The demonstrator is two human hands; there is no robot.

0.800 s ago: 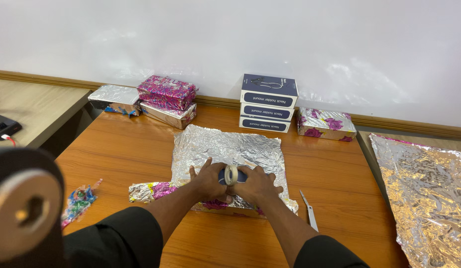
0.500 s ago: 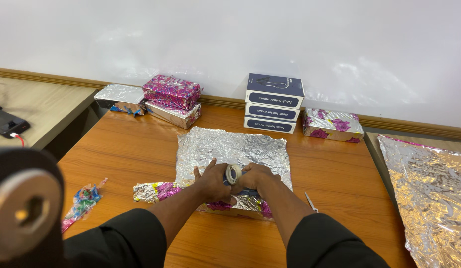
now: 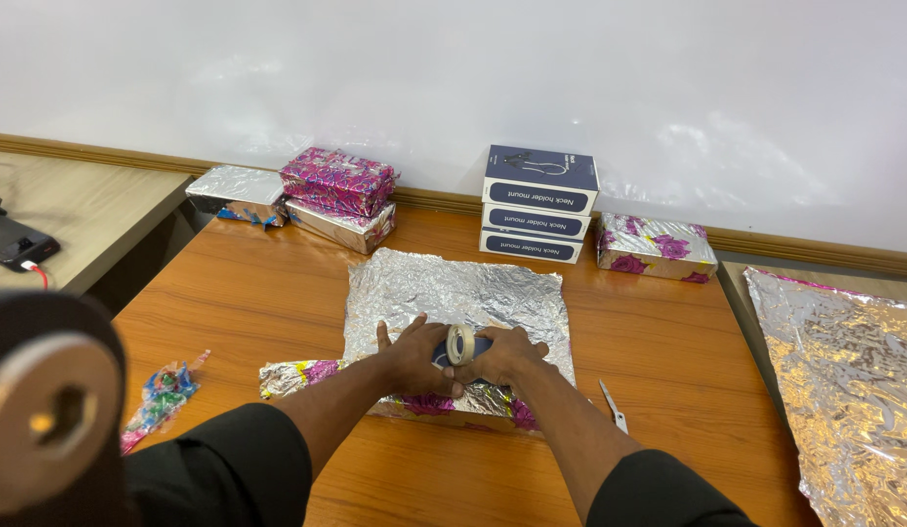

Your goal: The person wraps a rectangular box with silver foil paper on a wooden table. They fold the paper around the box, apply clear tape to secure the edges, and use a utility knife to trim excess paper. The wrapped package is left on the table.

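Foil sheet [image 3: 453, 293] mid-table [image 3: 258, 283], tape roll [image 3: 460, 344] on its near edge between both hands. Stacked boxes [image 3: 538, 203] behind sheet. Wrapped parcels [image 3: 322, 195] back left, cutter [image 3: 615, 407] right.

three navy boxes [image 3: 539, 203]; four wrapped parcels [image 3: 338, 182]

Orange-brown wooden desk [image 3: 239, 293] against a glossy white wall [image 3: 453, 68]

A wooden trim strip [image 3: 82, 154] runs along the wall's foot; a paler desk [image 3: 73, 205] adjoins at left; soft light glares off the wall.
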